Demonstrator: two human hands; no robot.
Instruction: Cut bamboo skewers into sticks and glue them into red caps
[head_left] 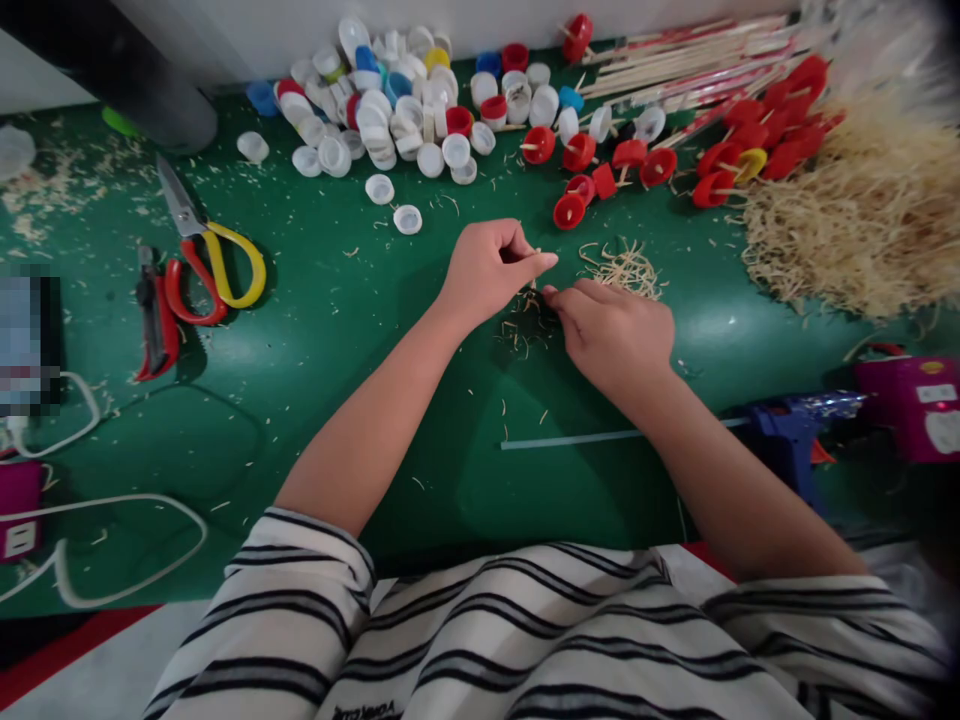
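My left hand is closed in a pinch above the table, with pale wood-wool strands showing at the thumb and fingertips. Just to its right, my right hand pinches too, and its fingers cover whatever they hold. A small dark piece lies between the two hands, too hidden to name. Beyond my right hand sits a little heap of wood-wool. Short loose strands are scattered below my fingers. A clear glue stick extends from the blue glue gun, passing by my right forearm.
White and coloured bottle caps are piled at the back. Red caps on sticks, wooden skewers and a large wood-wool heap occupy the right. Scissors, a red-handled cutter and a white cable lie left.
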